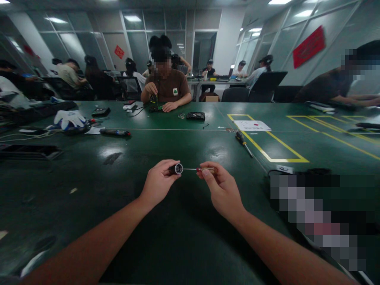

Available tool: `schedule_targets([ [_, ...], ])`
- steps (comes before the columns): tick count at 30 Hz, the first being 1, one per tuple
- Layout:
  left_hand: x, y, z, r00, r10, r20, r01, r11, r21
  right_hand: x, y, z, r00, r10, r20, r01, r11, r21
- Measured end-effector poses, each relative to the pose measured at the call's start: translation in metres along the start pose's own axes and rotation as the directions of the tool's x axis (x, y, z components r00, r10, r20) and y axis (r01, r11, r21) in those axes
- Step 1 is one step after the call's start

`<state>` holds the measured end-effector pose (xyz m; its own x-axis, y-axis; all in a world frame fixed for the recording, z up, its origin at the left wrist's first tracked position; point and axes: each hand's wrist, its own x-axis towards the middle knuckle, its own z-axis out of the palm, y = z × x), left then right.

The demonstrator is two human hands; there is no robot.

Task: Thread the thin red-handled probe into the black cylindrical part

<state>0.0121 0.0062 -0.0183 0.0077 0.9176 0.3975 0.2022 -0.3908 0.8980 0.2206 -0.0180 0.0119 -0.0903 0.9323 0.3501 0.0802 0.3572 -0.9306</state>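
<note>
My left hand (160, 180) is closed around a short black cylinder (176, 169) with a pale round rim and open end turned toward me. My right hand (224, 190) grips a small screwdriver (211, 170) by its amber, see-through handle. The screwdriver's thin shaft points left and its tip meets the rim of the cylinder; whether it enters the opening I cannot tell. Both hands are held above the green table (178, 245). Fingers partly hide the cylinder's body and the handle.
A black-and-yellow screwdriver (244, 143) lies ahead to the right, near a white sheet (252, 125). On the left are a dark pen-shaped tool (115, 132) and white gloves (69, 119). Across the table a person (166, 85) works on a circuit board. A blurred item (311, 217) lies at right.
</note>
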Motion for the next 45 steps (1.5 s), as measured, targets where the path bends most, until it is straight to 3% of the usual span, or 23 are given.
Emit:
schedule_targets([
  [4,0.0,-0.002,-0.003,1.0,0.029,0.005,-0.029,0.999,0.035,0.001,0.001,0.001,1.0,0.028,0.004,-0.028,0.999,0.043],
  [6,0.001,-0.002,-0.005,0.998,0.065,0.02,-0.066,0.995,0.079,0.008,0.003,-0.002,0.993,0.119,-0.022,-0.112,0.975,0.191],
  [8,0.002,-0.001,-0.008,0.993,0.109,0.033,-0.112,0.986,0.125,0.016,0.006,-0.006,0.959,0.284,0.011,-0.261,0.866,0.427],
  [10,0.003,0.0,-0.009,0.991,0.132,0.028,-0.135,0.979,0.15,0.024,0.008,-0.011,0.885,0.43,0.179,-0.451,0.692,0.564],
  [11,0.004,0.0,-0.01,0.992,0.129,0.018,-0.13,0.98,0.148,0.026,0.009,-0.013,0.884,0.438,0.162,-0.439,0.66,0.609],
  [13,0.004,0.001,-0.009,0.994,0.105,-0.005,-0.104,0.987,0.126,0.027,0.009,-0.013,0.913,0.395,0.103,-0.369,0.69,0.623],
  [18,0.002,0.005,-0.006,0.997,0.076,-0.015,-0.074,0.994,0.086,0.017,0.009,-0.008,0.981,0.183,-0.065,-0.146,0.916,0.373],
  [22,0.001,0.008,-0.004,0.998,0.06,-0.002,-0.06,0.995,0.083,0.013,0.007,-0.008,0.996,0.048,-0.075,-0.038,0.992,0.124],
  [29,0.0,0.005,-0.006,0.996,0.085,0.005,-0.085,0.987,0.14,0.003,-0.001,-0.005,0.997,-0.077,0.01,0.077,0.978,-0.196],
  [45,0.002,0.002,-0.006,0.999,0.031,-0.024,-0.029,0.997,0.073,-0.004,-0.008,-0.003,0.989,-0.148,0.025,0.15,0.957,-0.248],
])
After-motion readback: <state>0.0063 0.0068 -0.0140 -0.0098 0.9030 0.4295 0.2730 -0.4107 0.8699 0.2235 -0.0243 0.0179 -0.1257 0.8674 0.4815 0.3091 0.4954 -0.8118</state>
